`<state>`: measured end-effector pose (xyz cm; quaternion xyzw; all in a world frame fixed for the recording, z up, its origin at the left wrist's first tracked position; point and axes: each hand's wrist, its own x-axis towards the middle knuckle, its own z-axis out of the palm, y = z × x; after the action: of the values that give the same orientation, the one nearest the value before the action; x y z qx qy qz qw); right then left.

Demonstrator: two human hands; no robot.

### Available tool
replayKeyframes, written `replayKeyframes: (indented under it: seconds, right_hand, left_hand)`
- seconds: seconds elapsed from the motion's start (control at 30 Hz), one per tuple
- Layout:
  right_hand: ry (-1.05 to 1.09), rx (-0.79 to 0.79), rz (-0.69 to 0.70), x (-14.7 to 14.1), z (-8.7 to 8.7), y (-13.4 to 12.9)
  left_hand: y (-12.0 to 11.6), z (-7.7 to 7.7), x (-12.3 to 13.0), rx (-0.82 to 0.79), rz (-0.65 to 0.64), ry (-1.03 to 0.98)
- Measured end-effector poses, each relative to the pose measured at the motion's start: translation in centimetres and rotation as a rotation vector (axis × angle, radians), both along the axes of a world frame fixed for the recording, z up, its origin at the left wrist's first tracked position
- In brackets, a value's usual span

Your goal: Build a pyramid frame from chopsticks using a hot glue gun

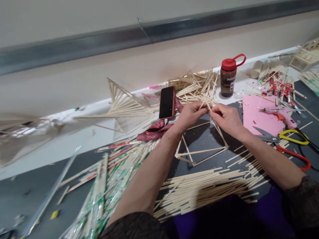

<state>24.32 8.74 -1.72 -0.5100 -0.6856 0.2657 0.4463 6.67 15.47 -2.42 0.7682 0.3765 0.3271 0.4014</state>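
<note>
A frame of thin wooden sticks [203,151] rests on the dark mat, its joints whitish. At its far upper corner, my left hand [192,114] pinches a stick near the joint. Just to the right, my right hand [225,117] has its thumb and fingers closed on a stick of the same frame. The fingertips of both hands nearly meet. Between me and the frame lies a wide spread of loose sticks [199,189]. Behind my hands is a heap of more sticks [194,87].
A phone [167,102] stands tilted beside a red lanyard [156,130]. A red-lidded bottle [227,81] is behind. Right: pink sheet [258,113], glue gun [286,118], yellow-handled scissors [271,136], red handles [296,159]. Left: wrapped chopsticks [112,179] and a fan-like stick structure [124,106].
</note>
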Motion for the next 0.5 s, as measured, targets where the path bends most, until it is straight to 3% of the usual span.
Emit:
replayKeyframes:
  seconds: [0.5]
  right_hand:
    - [0.008,-0.046,-0.008,-0.17,0.19,0.06]
  left_hand:
    - [-0.36,0.26,0.15,0.030,0.036,0.032]
